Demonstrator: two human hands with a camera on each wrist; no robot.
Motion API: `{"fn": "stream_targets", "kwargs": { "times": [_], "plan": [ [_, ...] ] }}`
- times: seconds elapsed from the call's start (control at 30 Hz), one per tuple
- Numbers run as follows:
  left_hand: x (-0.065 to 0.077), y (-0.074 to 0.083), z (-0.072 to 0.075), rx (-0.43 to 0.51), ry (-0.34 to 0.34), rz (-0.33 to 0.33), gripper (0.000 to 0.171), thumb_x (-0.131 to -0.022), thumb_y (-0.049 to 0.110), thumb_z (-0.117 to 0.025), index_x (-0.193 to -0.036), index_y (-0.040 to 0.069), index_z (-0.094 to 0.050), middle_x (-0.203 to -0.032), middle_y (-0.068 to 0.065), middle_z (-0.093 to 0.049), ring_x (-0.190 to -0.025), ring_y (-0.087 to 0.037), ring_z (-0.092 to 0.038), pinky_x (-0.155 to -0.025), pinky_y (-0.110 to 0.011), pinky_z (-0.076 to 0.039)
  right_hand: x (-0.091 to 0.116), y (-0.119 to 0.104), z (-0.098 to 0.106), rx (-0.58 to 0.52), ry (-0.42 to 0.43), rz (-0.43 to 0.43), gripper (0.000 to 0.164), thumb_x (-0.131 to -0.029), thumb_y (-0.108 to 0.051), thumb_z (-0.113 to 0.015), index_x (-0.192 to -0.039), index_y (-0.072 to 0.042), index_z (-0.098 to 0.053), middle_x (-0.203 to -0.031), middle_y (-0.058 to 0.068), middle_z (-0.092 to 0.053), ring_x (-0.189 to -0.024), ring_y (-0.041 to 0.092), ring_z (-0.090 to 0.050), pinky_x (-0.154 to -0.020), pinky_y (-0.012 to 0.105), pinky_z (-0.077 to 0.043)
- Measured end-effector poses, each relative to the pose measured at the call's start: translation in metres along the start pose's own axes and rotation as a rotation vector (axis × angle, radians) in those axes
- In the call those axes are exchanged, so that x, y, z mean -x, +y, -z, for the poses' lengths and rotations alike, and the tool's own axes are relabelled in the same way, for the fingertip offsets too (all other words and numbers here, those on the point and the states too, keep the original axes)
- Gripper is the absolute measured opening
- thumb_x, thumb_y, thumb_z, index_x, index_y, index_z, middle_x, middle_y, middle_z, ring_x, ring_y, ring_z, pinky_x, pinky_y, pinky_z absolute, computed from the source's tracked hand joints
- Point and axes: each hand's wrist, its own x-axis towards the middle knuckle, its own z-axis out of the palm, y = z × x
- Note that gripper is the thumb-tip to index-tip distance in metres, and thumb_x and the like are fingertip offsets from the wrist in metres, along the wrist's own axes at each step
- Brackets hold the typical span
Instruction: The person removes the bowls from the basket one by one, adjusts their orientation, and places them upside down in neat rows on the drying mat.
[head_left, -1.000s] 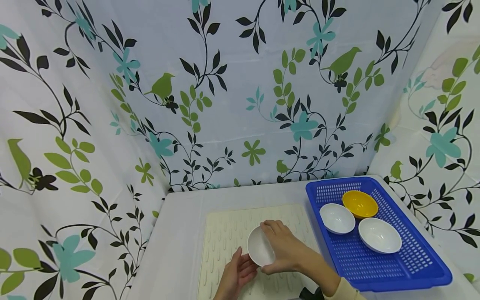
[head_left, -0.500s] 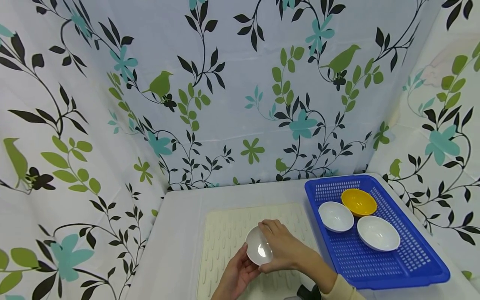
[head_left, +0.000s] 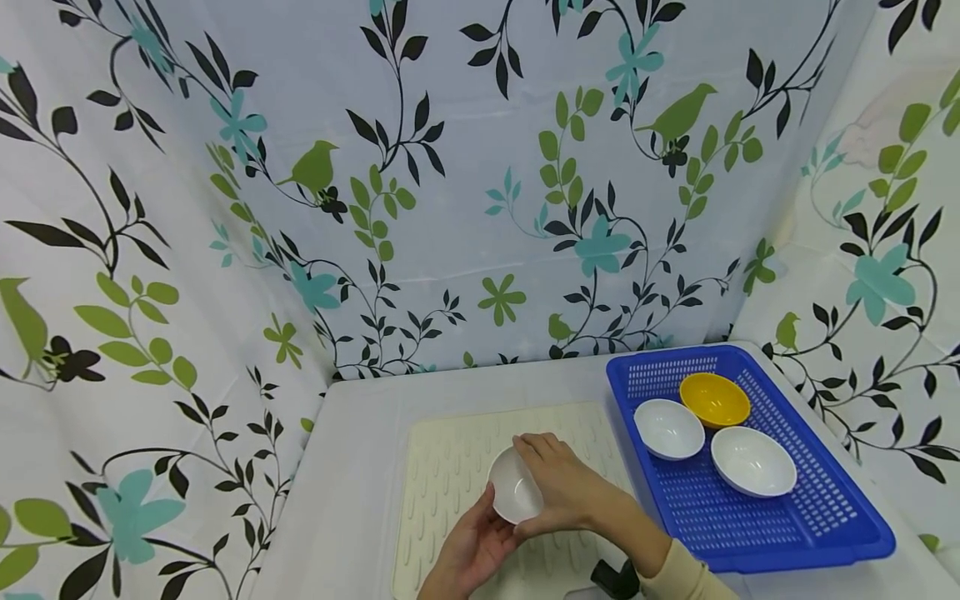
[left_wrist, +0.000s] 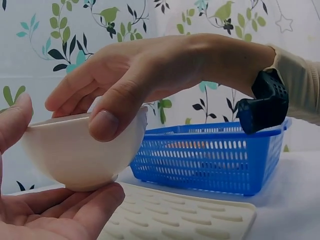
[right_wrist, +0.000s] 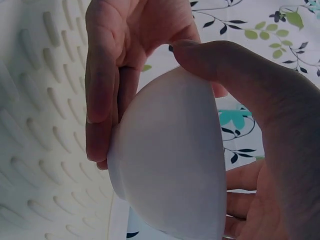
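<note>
A small white bowl point(head_left: 516, 487) is held between both hands above the cream ribbed drying mat point(head_left: 435, 467). My right hand point(head_left: 566, 485) grips its rim from above, thumb on the near outer side and fingers across the far side. From below, my left hand point(head_left: 474, 546) supports it: the left wrist view shows these fingers point(left_wrist: 95, 205) under the foot of the bowl and the thumb point(left_wrist: 17, 120) up at the rim. In the right wrist view the bowl's smooth outer wall point(right_wrist: 172, 150) faces the camera. Its inside looks bare in the head view.
On the right stands a blue perforated basket point(head_left: 810, 546). It holds a yellow bowl point(head_left: 715, 400) and two white bowls, one smaller point(head_left: 669, 429) and one larger point(head_left: 753, 462). A patterned curtain point(head_left: 450, 208) surrounds the white table point(head_left: 352, 467). A black strap mount point(left_wrist: 265, 102) sits on my right wrist.
My left hand has moved in closer under the bowl, its thumb now at the rim. The bowl's tilt has shifted slightly, and the right hand keeps its grip.
</note>
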Motion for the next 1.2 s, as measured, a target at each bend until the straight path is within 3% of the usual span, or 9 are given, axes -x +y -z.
{"fn": "stream_targets", "kwargs": {
  "times": [0.13, 0.3, 0.53, 0.7, 0.93, 1.2],
  "plan": [
    [-0.001, 0.003, 0.001, -0.032, -0.022, -0.039, 0.057, -0.100, 0.041, -0.040, -0.141, 0.003, -0.030, -0.125, -0.006, -0.055, -0.115, -0.015, -0.057, -0.101, -0.028, -0.050, -0.001, 0.000, 0.002, -0.013, -0.017, -0.007, 0.116, -0.056, -0.066, -0.076, -0.146, -0.010, -0.030, -0.144, 0.006, -0.040, -0.132, 0.021, -0.036, -0.109, 0.045, -0.041],
    [-0.002, 0.010, 0.001, -0.111, 0.000, -0.087, 0.046, -0.100, 0.032, -0.042, -0.135, 0.001, -0.040, -0.120, -0.004, -0.058, -0.108, -0.013, -0.059, -0.095, -0.025, -0.053, -0.002, 0.001, 0.000, -0.017, 0.001, 0.010, 0.118, -0.057, -0.069, -0.075, -0.147, -0.009, -0.027, -0.148, 0.006, -0.035, -0.135, 0.022, -0.033, -0.110, 0.044, -0.040],
    [0.002, 0.027, -0.003, -0.434, 0.136, -0.188, 0.052, -0.094, 0.026, -0.056, -0.134, -0.005, -0.044, -0.120, -0.008, -0.063, -0.107, -0.014, -0.063, -0.094, -0.028, -0.054, -0.003, 0.001, 0.006, -0.038, 0.024, -0.002, 0.121, -0.060, -0.086, -0.054, -0.148, -0.010, -0.026, -0.148, 0.006, -0.035, -0.135, 0.020, -0.035, -0.107, 0.041, -0.045],
    [0.005, 0.039, -0.004, -0.681, 0.242, -0.277, 0.062, -0.087, 0.024, -0.066, -0.139, 0.001, -0.040, -0.137, -0.015, -0.051, -0.119, -0.021, -0.058, -0.094, -0.027, -0.054, -0.002, -0.002, 0.011, -0.085, 0.019, -0.055, 0.115, -0.063, -0.084, -0.056, -0.148, -0.012, -0.027, -0.148, 0.006, -0.037, -0.133, 0.022, -0.041, -0.102, 0.044, -0.049],
    [0.011, 0.046, -0.005, -0.960, 0.258, -0.448, 0.076, -0.078, 0.023, -0.076, -0.142, 0.008, -0.037, -0.146, -0.015, -0.041, -0.133, -0.030, -0.044, -0.101, -0.023, -0.046, 0.000, -0.002, 0.012, -0.151, -0.008, -0.116, 0.106, -0.071, -0.077, -0.056, -0.148, -0.011, -0.026, -0.148, 0.008, -0.038, -0.133, 0.026, -0.043, -0.105, 0.047, -0.046],
    [0.014, 0.048, -0.007, -1.223, 0.263, -0.598, 0.084, -0.073, 0.036, -0.079, -0.142, 0.010, -0.039, -0.147, -0.009, -0.041, -0.132, -0.027, -0.044, -0.104, -0.032, -0.044, -0.006, -0.001, 0.008, -0.180, -0.029, -0.151, 0.102, -0.072, -0.079, -0.051, -0.146, -0.011, -0.032, -0.142, 0.006, -0.046, -0.126, 0.023, -0.051, -0.098, 0.045, -0.051]
  ]
}}
